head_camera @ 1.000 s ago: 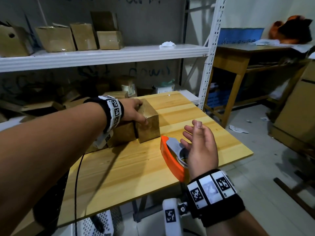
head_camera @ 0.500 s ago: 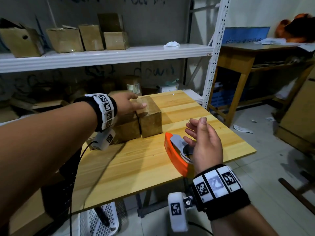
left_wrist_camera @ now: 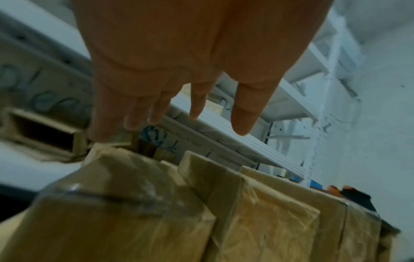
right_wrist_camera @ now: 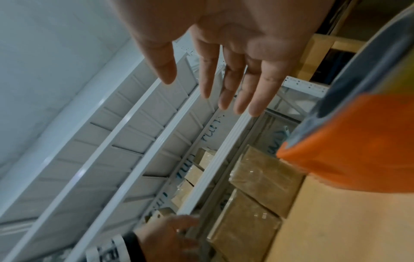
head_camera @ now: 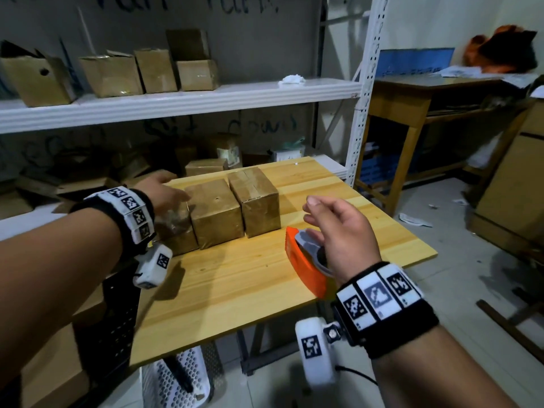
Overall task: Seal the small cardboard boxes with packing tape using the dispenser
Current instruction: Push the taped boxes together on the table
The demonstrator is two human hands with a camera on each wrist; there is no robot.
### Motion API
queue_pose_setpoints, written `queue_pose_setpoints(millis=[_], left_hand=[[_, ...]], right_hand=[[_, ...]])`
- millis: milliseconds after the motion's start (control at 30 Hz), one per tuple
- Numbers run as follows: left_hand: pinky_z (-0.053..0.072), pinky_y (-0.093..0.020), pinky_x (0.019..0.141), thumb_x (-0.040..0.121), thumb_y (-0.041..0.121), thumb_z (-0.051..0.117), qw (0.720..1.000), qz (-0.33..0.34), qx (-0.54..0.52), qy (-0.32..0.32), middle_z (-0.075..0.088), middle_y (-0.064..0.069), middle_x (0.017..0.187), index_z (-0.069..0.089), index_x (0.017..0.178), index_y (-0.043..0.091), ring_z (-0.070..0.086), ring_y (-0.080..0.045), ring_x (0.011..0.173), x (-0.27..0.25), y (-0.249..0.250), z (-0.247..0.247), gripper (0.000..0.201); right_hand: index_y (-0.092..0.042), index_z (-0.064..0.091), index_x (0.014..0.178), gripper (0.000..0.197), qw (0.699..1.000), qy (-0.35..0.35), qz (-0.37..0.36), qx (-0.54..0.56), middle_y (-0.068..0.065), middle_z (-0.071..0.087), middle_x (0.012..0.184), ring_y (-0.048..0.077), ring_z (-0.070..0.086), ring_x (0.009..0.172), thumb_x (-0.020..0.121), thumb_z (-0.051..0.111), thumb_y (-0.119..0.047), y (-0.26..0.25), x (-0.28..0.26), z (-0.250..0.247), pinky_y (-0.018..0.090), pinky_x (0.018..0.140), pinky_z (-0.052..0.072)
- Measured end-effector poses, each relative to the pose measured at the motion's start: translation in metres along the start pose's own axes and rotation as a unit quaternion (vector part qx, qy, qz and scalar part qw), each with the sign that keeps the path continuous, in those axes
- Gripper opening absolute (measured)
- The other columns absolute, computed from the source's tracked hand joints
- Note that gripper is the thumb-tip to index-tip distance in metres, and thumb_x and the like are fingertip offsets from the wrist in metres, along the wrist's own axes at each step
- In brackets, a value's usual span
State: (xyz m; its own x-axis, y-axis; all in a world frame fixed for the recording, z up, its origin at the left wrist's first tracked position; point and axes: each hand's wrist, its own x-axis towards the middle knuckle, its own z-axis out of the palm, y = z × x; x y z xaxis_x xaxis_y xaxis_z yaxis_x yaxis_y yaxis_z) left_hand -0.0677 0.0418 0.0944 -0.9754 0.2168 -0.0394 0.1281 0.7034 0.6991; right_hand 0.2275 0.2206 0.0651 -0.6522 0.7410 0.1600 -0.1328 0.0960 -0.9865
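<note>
Three small brown taped boxes stand in a row on the wooden table (head_camera: 235,290): the right box (head_camera: 254,201), the middle box (head_camera: 216,214) and the left box (head_camera: 176,234), which my left arm partly hides. My left hand (head_camera: 172,192) reaches over the left box with straight fingers and holds nothing. The left wrist view shows the same hand (left_wrist_camera: 179,109) above the box tops (left_wrist_camera: 268,212). An orange tape dispenser (head_camera: 306,266) lies on the table near its front right edge. Just above it my right hand (head_camera: 332,222) hovers open and empty.
A white metal shelf (head_camera: 176,97) behind the table carries several more cardboard boxes (head_camera: 112,73), with others on the level below. A wooden desk (head_camera: 412,107) stands to the right. A white perforated basket (head_camera: 176,381) sits on the floor under the table's front edge.
My left hand has let go of the right box and moved left, now over the left box. My right hand stays open above the dispenser.
</note>
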Motion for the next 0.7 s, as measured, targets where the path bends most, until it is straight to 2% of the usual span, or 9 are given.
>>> queue_pose_setpoints(millis=[100, 133, 233, 300, 333, 433, 533, 567, 700], left_hand=[[0.060, -0.044, 0.092, 0.066, 0.028, 0.096, 0.998, -0.053, -0.042, -0.019, 0.070, -0.012, 0.129, 0.061, 0.143, 0.022, 0.070, -0.034, 0.109, 0.004, -0.017, 0.000, 0.085], [0.060, -0.049, 0.095, 0.059, 0.029, 0.098, 0.996, -0.064, -0.053, -0.017, 0.072, -0.013, 0.123, 0.065, 0.138, 0.019, 0.070, -0.035, 0.108, 0.006, -0.023, 0.001, 0.087], [0.059, -0.053, 0.096, 0.071, 0.021, 0.094, 0.995, -0.083, -0.057, -0.007, 0.072, -0.018, 0.115, 0.067, 0.130, 0.009, 0.070, -0.039, 0.103, 0.003, -0.032, -0.001, 0.065], [0.058, -0.050, 0.097, 0.074, 0.020, 0.092, 0.995, -0.093, -0.046, 0.005, 0.068, -0.019, 0.122, 0.063, 0.132, 0.003, 0.067, -0.039, 0.108, 0.001, -0.037, -0.003, 0.066], [0.057, -0.048, 0.098, 0.075, 0.018, 0.092, 0.995, -0.095, -0.041, 0.003, 0.065, -0.019, 0.125, 0.062, 0.133, 0.003, 0.064, -0.039, 0.112, 0.001, -0.040, -0.004, 0.067], [0.050, -0.047, 0.109, 0.074, 0.008, 0.091, 0.993, -0.104, -0.056, -0.026, 0.055, -0.020, 0.148, 0.042, 0.157, 0.009, 0.056, -0.039, 0.132, 0.002, -0.053, 0.000, 0.096], [0.047, -0.040, 0.110, 0.077, 0.006, 0.091, 0.996, -0.075, -0.046, -0.024, 0.055, -0.014, 0.153, 0.032, 0.163, 0.016, 0.056, -0.034, 0.135, 0.002, -0.060, 0.001, 0.105], [0.048, -0.041, 0.111, 0.075, 0.005, 0.091, 0.996, -0.068, -0.054, -0.027, 0.056, -0.013, 0.152, 0.031, 0.163, 0.017, 0.057, -0.033, 0.134, 0.002, -0.061, -0.001, 0.107], [0.049, -0.047, 0.113, 0.073, 0.003, 0.092, 0.993, -0.072, -0.077, -0.051, 0.059, -0.010, 0.149, 0.029, 0.165, 0.022, 0.060, -0.032, 0.131, 0.002, -0.062, -0.004, 0.112]], right_hand=[[-0.027, 0.073, 0.106, 0.017, 0.996, -0.009, 0.052, 0.079, -0.004, 0.079, 0.109, 0.016, 0.074, 0.108, 0.099, 0.069, -0.042, -0.013, 0.011, 0.015, 0.041, 0.096, 0.061], [-0.024, 0.073, 0.108, 0.022, 0.993, -0.013, 0.070, 0.093, -0.002, 0.078, 0.112, 0.017, 0.074, 0.108, 0.098, 0.070, -0.044, -0.015, 0.018, 0.022, 0.040, 0.095, 0.061], [-0.020, 0.073, 0.104, 0.038, 0.992, -0.013, 0.110, 0.067, 0.009, 0.077, 0.115, 0.023, 0.074, 0.100, 0.084, 0.075, -0.052, -0.019, 0.050, 0.046, 0.041, 0.088, 0.061], [-0.015, 0.074, 0.105, 0.048, 0.991, -0.012, 0.133, 0.015, 0.016, 0.075, 0.119, 0.031, 0.073, 0.104, 0.079, 0.075, -0.055, -0.019, 0.075, 0.060, 0.049, 0.097, 0.059], [-0.014, 0.074, 0.113, 0.060, 0.989, -0.012, 0.146, -0.012, 0.017, 0.074, 0.121, 0.036, 0.071, 0.110, 0.074, 0.075, -0.060, -0.018, 0.088, 0.065, 0.055, 0.103, 0.056], [-0.019, 0.064, 0.139, 0.097, 0.977, -0.022, 0.188, -0.094, 0.007, 0.068, 0.138, 0.035, 0.064, 0.123, 0.060, 0.069, -0.075, -0.013, 0.114, 0.076, 0.057, 0.112, 0.048], [-0.016, 0.065, 0.131, 0.082, 0.964, -0.051, 0.195, -0.173, 0.010, 0.069, 0.132, 0.036, 0.065, 0.120, 0.076, 0.062, -0.077, -0.008, 0.123, 0.083, 0.052, 0.112, 0.048], [-0.016, 0.066, 0.126, 0.079, 0.959, -0.060, 0.198, -0.192, 0.010, 0.069, 0.130, 0.037, 0.066, 0.117, 0.075, 0.062, -0.077, -0.005, 0.123, 0.087, 0.052, 0.111, 0.049], [-0.016, 0.061, 0.140, 0.087, 0.953, -0.083, 0.212, -0.201, 0.010, 0.065, 0.127, 0.039, 0.066, 0.116, 0.075, 0.072, -0.072, 0.009, 0.120, 0.098, 0.055, 0.104, 0.055]])
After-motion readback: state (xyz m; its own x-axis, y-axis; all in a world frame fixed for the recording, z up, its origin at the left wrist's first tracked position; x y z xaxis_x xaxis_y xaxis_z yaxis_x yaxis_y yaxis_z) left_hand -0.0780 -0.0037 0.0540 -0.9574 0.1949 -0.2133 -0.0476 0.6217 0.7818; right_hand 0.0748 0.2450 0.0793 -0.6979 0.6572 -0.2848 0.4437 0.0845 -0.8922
